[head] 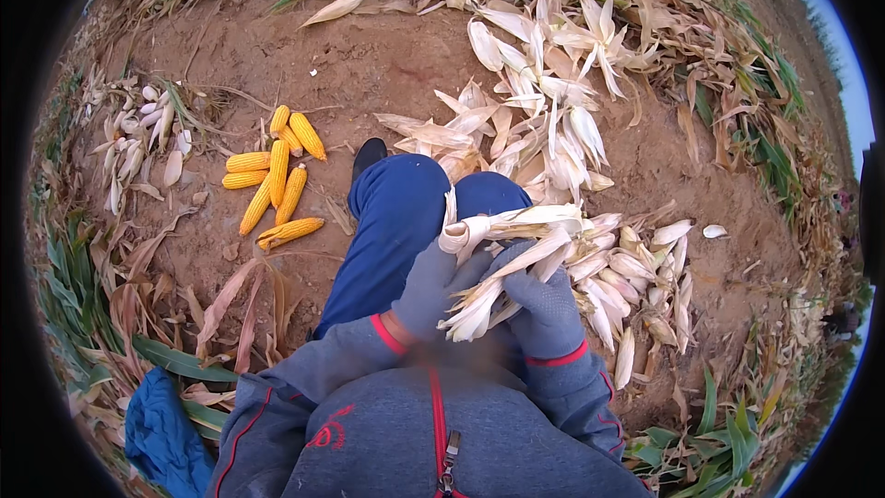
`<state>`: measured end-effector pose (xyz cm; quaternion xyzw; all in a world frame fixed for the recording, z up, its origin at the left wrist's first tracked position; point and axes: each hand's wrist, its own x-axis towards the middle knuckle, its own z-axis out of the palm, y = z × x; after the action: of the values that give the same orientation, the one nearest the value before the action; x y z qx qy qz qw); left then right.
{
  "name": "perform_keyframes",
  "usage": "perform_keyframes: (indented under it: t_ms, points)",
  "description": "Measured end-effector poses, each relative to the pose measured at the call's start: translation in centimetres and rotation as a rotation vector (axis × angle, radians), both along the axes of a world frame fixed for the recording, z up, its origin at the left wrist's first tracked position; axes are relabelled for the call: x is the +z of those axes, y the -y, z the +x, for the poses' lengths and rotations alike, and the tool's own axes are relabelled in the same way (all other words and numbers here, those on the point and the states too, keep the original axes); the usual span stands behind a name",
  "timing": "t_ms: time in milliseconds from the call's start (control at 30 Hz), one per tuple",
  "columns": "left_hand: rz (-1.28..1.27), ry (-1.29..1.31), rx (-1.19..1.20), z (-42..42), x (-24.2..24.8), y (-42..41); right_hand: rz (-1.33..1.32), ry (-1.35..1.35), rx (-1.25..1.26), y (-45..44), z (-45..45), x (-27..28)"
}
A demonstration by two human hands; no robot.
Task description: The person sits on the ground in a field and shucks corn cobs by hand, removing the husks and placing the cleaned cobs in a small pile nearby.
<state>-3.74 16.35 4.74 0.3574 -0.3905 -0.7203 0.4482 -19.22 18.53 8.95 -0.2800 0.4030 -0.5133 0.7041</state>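
Dry, pale corn husks (515,225) are held in front of my lap, some strips peeled down and hanging toward me. Around their left side is my left hand (429,290), in a grey knit glove, its fingers tucked partly beneath. My right hand (550,311), gloved the same, grips the husks from the right. Whether an ear sits inside them is hidden by leaves and fingers. To the right of my right hand lies a pile of corn ears still in their husks (629,270). Several bare yellow corn cobs (278,173) lie on the soil left of my legs.
Discarded open husks (546,97) are heaped beyond my knees. A smaller group of pale husked ears (142,124) lies at the far left. A blue cloth garment (166,425) rests at lower left. Corn stalks and leaves (747,111) ring the bare soil (359,55).
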Motion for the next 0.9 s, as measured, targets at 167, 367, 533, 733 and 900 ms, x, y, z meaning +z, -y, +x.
perform_keyframes:
  t_ms: [167, 367, 533, 733, 900]
  points:
    - [-0.374, 0.182, -0.026, 0.2, -0.9, 0.0, 0.042, -0.027, -0.043, 0.3, 0.6, 0.3]
    - [-0.522, 0.441, -0.17, 0.5, -0.7, 0.5, 0.082, -0.221, 0.102, 1.6, -1.5, 1.6]
    - [-0.492, 0.444, -0.244, 2.7, 0.3, 1.2, -0.031, -0.615, 0.358, 3.0, -4.9, 4.4]
    - [-0.227, 0.329, -0.222, 2.1, 2.6, 1.6, -0.507, -1.182, 0.435, 3.3, -4.2, 3.2]
    - [-0.282, 0.536, -0.269, 1.5, 3.5, 2.1, -0.547, -1.273, 0.414, 3.0, -2.7, 1.9]
